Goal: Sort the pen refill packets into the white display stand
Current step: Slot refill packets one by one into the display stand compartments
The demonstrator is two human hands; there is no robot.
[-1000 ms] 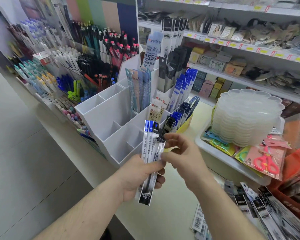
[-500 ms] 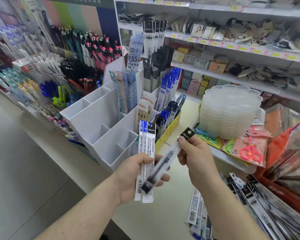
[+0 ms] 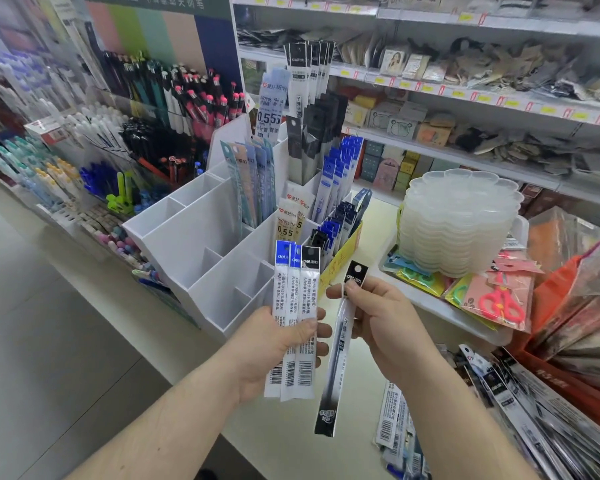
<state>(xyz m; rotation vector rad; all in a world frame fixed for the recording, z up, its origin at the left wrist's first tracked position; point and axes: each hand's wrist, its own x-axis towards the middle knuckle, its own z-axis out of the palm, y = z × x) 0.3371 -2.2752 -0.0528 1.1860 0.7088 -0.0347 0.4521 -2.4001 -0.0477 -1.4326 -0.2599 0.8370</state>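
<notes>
At the far left the white display stand is sitting on the counter, its near compartments open and its back ones already carrying refill packets. Just right of it, the left hand is gripping a fan of three packets, thumb pressing across their fronts and fingers curling behind. Further right, the right hand is pinching a single black-headed packet near its top, letting it hang tilted, clear of the fan. Judging by the headers, this one is probably heading for the black row at the stand's back; holding it by the header and lowering it bottom-first should keep it from snagging on neighbours.
</notes>
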